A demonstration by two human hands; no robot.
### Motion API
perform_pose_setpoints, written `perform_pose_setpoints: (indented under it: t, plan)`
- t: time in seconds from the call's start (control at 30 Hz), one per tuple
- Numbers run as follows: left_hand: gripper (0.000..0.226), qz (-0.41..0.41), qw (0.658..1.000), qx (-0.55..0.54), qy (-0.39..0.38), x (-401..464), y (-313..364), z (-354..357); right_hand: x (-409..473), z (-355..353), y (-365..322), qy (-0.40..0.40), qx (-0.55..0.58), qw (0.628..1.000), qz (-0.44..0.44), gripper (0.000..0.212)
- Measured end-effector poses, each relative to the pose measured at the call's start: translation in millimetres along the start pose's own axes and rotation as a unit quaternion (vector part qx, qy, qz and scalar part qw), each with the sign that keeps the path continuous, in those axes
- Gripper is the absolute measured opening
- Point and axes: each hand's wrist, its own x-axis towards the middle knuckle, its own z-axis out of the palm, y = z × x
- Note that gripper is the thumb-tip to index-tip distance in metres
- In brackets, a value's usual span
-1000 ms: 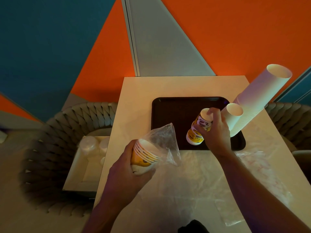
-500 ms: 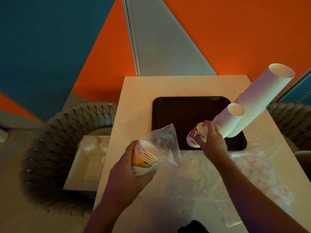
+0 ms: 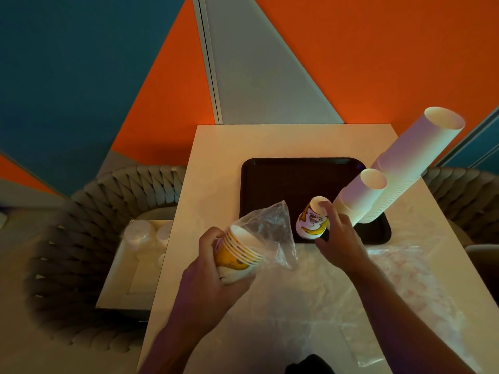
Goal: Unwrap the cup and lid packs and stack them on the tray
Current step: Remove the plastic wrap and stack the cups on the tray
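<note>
My left hand (image 3: 208,276) grips a short stack of yellow printed cups (image 3: 240,255), lying on its side and half out of a clear plastic wrapper (image 3: 270,233), above the table's near left. Another yellow printed cup stack (image 3: 310,222) stands upside down at the front edge of the dark tray (image 3: 291,179), and my right hand (image 3: 340,236) holds it with a finger over the top and the thumb near the base. Two tall stacks of white cups, a thin one (image 3: 359,198) and a thick one (image 3: 410,168), stand on the tray's right side.
Loose clear wrappers (image 3: 399,282) are spread over the near part of the pale table (image 3: 216,163). Woven chairs stand at the left (image 3: 89,225) and the right (image 3: 464,195). On the left chair sits a white box (image 3: 135,265) with wrapped lid packs.
My right hand has brought the upside-down printed cups down and toward me onto the tray's front edge. My left hand and its cups have stayed about where they were.
</note>
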Motion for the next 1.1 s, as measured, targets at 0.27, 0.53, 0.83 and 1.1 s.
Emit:
perform_pose_setpoints:
  t: [0.27, 0.53, 0.83, 1.1]
  plan:
    - [0.077, 0.013, 1.0, 0.004, -0.007, 2, 4, 0, -16, -52, -52, 0.033, 0.18, 0.981, -0.058, 0.019]
    - [0.077, 0.018, 0.999, 0.005, -0.028, 3, 12, 1, -34, -62, -96, -0.138, 0.27, 0.94, -0.154, 0.017]
    - [0.074, 0.017, 0.999, 0.001, -0.034, 2, 18, -2, -38, -57, -113, -0.26, 0.321, 0.889, -0.195, 0.012]
    - [0.074, 0.032, 0.998, 0.01, -0.045, 3, 21, 2, -34, -50, -112, -0.311, 0.282, 0.891, -0.173, 0.018]
